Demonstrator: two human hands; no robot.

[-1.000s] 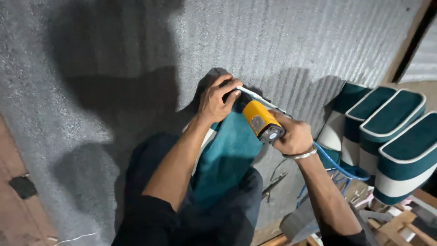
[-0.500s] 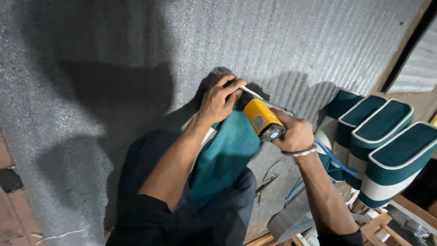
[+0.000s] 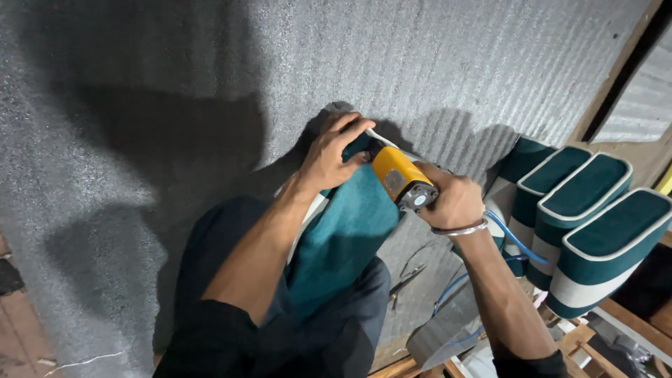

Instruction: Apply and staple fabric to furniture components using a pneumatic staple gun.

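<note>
Hands busy: left hand (image 3: 329,157) pins teal cushion (image 3: 346,234) w/ fingers clamped; right hand (image 3: 455,203) wrapped round yellow tool (image 3: 399,180), steadying edge.

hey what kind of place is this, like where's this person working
Probably a small upholstery workshop. Finished teal cushions with white piping are stacked at the right, the hands work a yellow air tool fed by a blue hose against teal fabric, and grey padding sheet covers the floor.

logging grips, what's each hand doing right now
Left hand: closed on the teal cushion piece.
Right hand: closed around the yellow power tool.
</note>
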